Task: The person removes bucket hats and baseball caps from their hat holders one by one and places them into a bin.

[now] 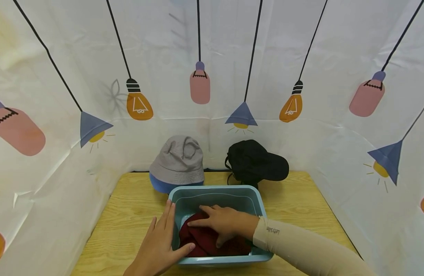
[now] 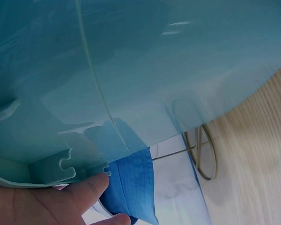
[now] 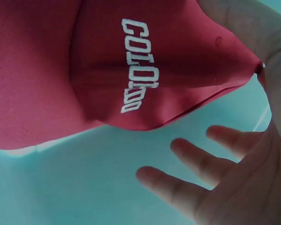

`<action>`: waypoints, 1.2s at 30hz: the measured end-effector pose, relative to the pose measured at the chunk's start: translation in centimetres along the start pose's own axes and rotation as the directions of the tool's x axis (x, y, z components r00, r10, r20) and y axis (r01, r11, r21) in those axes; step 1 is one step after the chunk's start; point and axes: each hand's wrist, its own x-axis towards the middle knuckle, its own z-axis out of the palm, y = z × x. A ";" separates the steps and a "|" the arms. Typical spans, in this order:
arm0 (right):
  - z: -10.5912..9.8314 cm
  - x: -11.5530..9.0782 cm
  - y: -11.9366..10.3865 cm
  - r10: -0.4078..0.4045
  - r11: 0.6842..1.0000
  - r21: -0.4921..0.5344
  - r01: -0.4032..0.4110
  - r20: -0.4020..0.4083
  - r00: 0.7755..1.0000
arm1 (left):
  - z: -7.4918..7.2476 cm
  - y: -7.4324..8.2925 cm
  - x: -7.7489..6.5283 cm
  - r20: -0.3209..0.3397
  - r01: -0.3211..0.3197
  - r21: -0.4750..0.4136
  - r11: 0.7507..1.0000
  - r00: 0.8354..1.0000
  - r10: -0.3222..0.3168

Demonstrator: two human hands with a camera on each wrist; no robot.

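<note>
A light blue plastic basin (image 1: 215,189) stands on the table near me. Inside it lies a dark red cap (image 1: 205,237); white stitched letters show on the cap (image 3: 164,47) in the right wrist view. My right hand (image 1: 225,222) is down in the basin over the cap, fingers spread. Three fingers of this hand (image 3: 243,183) are clear of the cloth, while its upper part lies against the cap's edge. Straight-fingered, my left hand (image 1: 160,237) rests at the basin's left rim; the left wrist view shows this hand (image 2: 51,204) touching the rim.
Behind the basin, a grey bucket hat (image 1: 179,163) sits over a blue brim (image 1: 163,184). A black cap (image 1: 256,161) is at the back right. A wire stand (image 2: 200,152) shows beyond the basin. White sheeting (image 1: 212,134) printed with lamps surrounds the wooden table (image 1: 118,214).
</note>
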 end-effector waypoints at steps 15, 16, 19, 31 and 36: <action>0.2 0.3 0.2 0.034 0.999 0.024 -0.035 0.053 0.998 | 0.0 0.1 0.0 -0.012 -0.003 0.006 1.000 1.000 0.003; 0.1 0.3 0.1 0.032 0.999 0.025 -0.033 0.051 0.998 | 0.0 0.1 0.0 -0.010 -0.002 0.008 1.000 1.000 0.002; -0.2 0.0 0.2 0.017 1.000 0.010 -0.018 0.037 0.999 | 0.0 0.1 -0.1 -0.005 0.002 0.009 1.000 1.000 -0.002; -2.4 -0.8 1.0 -0.019 0.997 -0.072 0.012 -0.092 0.996 | -0.2 0.1 -0.1 -0.007 0.003 0.004 1.000 1.000 -0.003; -3.7 -1.3 1.2 -0.021 0.999 -0.036 0.016 -0.143 0.990 | 0.1 0.0 -0.1 0.000 0.001 0.011 1.000 1.000 -0.001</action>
